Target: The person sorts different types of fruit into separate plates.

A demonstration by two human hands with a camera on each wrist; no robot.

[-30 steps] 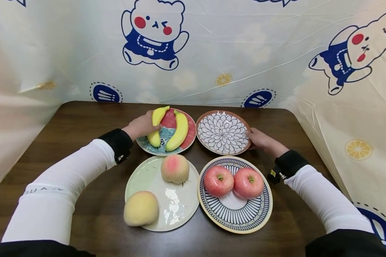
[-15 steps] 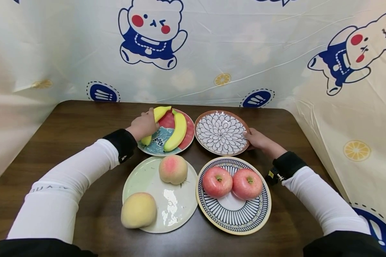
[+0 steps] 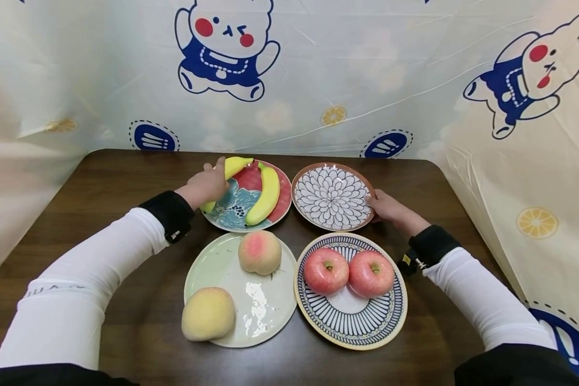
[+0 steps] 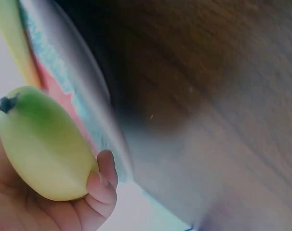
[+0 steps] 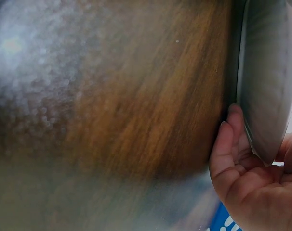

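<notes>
At the back left, my left hand [image 3: 206, 185] grips a banana [image 3: 236, 165] over the left side of a red and teal plate [image 3: 284, 195]. The left wrist view shows the fingers curled round that banana [image 4: 45, 144], its dark tip facing the camera. A second banana [image 3: 265, 195] lies on the same plate, to the right. My right hand [image 3: 391, 208] holds the right rim of a brown-edged plate with a white petal pattern [image 3: 333, 198]. In the right wrist view, fingers [image 5: 225, 144] reach under this plate [image 5: 266, 82], which is tilted there; the thumb is partly hidden.
Nearer, a pale green plate [image 3: 260, 316] bears two peaches [image 3: 259, 252], one overhanging its left edge. Beside it, a blue-patterned plate [image 3: 352, 332] carries two red apples [image 3: 325, 271]. A printed curtain [image 3: 309, 80] rises behind the brown wooden table [image 3: 145, 311].
My left hand has shifted left with the banana, whose upper end now points more to the right. The right hand keeps its hold on the petal plate. The head view has shifted slightly.
</notes>
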